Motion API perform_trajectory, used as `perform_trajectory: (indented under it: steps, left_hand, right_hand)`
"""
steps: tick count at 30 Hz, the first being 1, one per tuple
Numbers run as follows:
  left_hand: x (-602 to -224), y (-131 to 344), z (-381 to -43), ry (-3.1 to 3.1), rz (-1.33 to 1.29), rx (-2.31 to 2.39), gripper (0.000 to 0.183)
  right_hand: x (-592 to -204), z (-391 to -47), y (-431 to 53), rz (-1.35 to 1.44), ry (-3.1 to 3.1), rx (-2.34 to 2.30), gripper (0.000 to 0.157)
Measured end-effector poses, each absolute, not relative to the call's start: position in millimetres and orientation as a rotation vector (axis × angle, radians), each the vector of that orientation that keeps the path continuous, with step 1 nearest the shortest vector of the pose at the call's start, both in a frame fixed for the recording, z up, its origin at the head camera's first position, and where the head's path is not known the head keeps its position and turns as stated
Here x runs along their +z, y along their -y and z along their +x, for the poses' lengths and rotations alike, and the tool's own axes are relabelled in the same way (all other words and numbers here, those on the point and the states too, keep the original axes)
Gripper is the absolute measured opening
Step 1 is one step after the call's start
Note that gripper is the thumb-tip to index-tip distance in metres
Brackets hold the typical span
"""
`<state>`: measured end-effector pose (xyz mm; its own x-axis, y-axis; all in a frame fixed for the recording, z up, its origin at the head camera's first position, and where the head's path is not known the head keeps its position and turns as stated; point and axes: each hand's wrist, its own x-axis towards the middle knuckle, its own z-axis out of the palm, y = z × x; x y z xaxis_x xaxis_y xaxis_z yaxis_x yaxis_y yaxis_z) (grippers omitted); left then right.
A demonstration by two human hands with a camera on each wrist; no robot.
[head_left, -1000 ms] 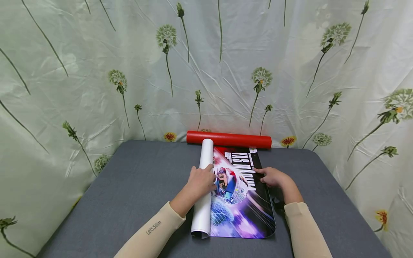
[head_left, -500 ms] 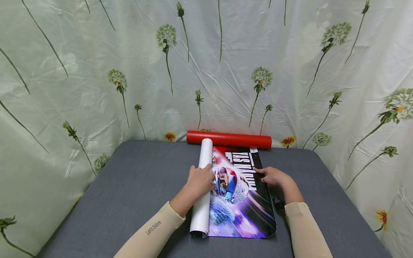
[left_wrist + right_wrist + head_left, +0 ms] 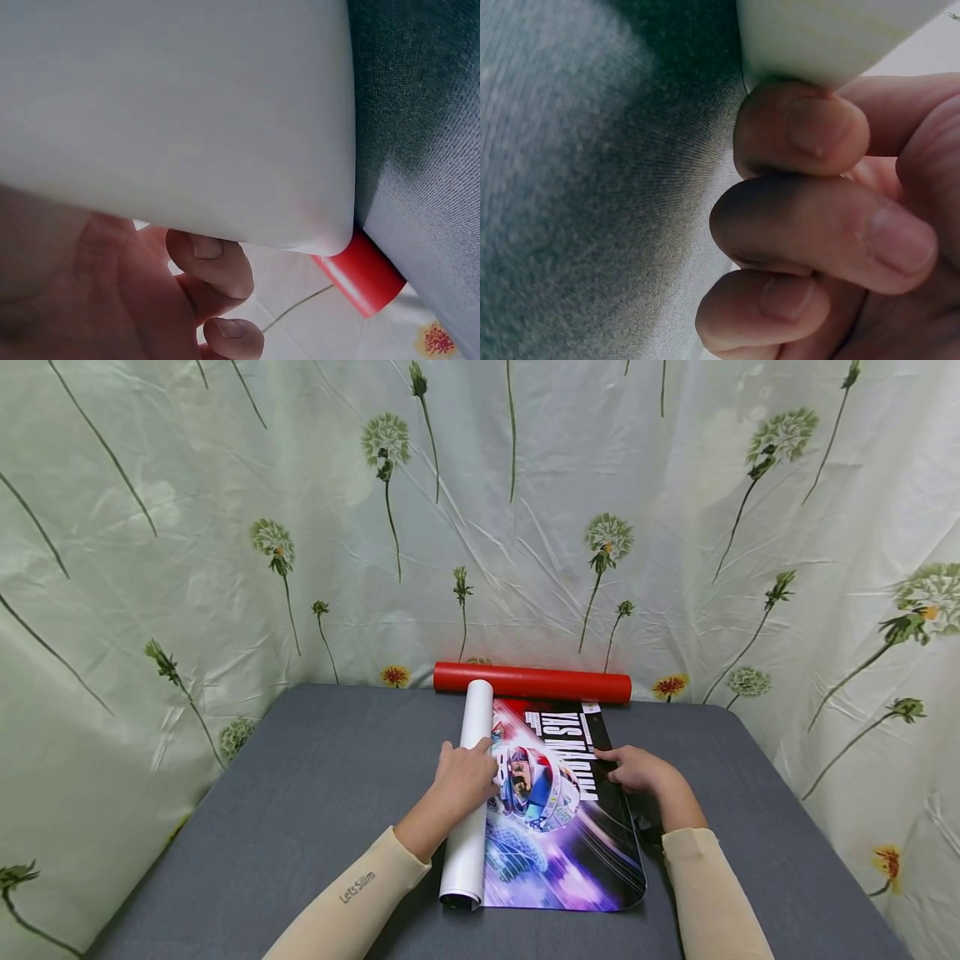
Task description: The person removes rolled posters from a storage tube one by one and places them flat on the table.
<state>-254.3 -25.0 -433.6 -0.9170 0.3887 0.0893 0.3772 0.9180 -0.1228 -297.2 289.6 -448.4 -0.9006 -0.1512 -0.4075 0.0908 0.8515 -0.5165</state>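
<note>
Slightly leftward, your left hand (image 3: 467,774) has shifted with the white roll (image 3: 465,860), and a little more of the poster (image 3: 551,860) lies flat than a second ago. Your left fingers, curled over, grasp the roll, which runs near to far on the grey table (image 3: 337,777). Right of it, the printed side faces up; beyond, along the far edge, lies a red tube (image 3: 532,683). Your right hand (image 3: 639,770) pinches the poster's right edge, fingers bent beneath.
</note>
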Motion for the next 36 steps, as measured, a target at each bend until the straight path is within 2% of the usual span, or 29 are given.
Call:
perform_trajectory:
  steps: [12, 18, 28, 36]
  left_hand:
    - [-435.8, 24.3, -254.3, 2.962, -0.562, 0.161, 0.021]
    - [-435.6, 23.3, -255.6, 2.959, -0.530, 0.158, 0.015]
    - [-436.0, 22.8, -255.7, 2.966, -0.542, 0.177, 0.026]
    - [-434.9, 22.4, -256.3, 2.981, -0.524, 0.207, 0.019]
  right_hand:
    - [-447.6, -294.1, -289.4, -0.033, -2.603, -0.731, 0.060]
    - [-446.6, -295.6, -289.7, -0.005, -2.600, -0.717, 0.061]
    - [-444.9, -294.0, -291.2, 0.003, -2.602, -0.709, 0.060]
    - [-446.5, -294.7, -292.8, 0.014, -2.609, -0.706, 0.060]
